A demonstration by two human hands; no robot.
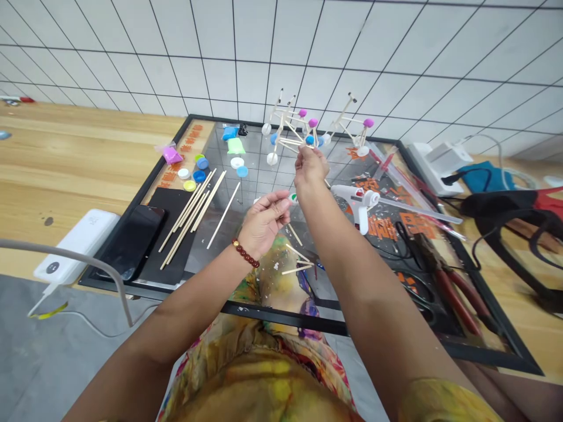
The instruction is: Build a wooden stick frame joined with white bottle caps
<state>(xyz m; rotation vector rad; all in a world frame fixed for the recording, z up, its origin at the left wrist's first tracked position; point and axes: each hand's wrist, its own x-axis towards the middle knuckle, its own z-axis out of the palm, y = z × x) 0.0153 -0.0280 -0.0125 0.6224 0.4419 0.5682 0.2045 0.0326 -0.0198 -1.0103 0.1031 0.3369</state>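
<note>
My right hand (311, 167) reaches to the back of the glass board, its fingers closed at the lower part of a wooden-stick model (285, 130). White discs and pink and blue balls sit on the model's joints. A similar stick model (347, 123) stands just to the right. Below and left, my left hand (266, 220) has its thumb and fingers pinched together. A small white-and-green round piece (293, 198) shows at its fingertips; whether they grip it I cannot tell. Under the hands lie short joined sticks (299, 261).
Left: loose sticks (193, 217), bottle caps (199, 176), clay packets (235, 145), a black phone (129, 243) and a white power bank (77, 245). Right: a white glue gun (358, 205), clear glue sticks (420, 210), red-handled pliers (457, 290) and a power strip (433, 170). A tiled wall (290, 47) rises behind.
</note>
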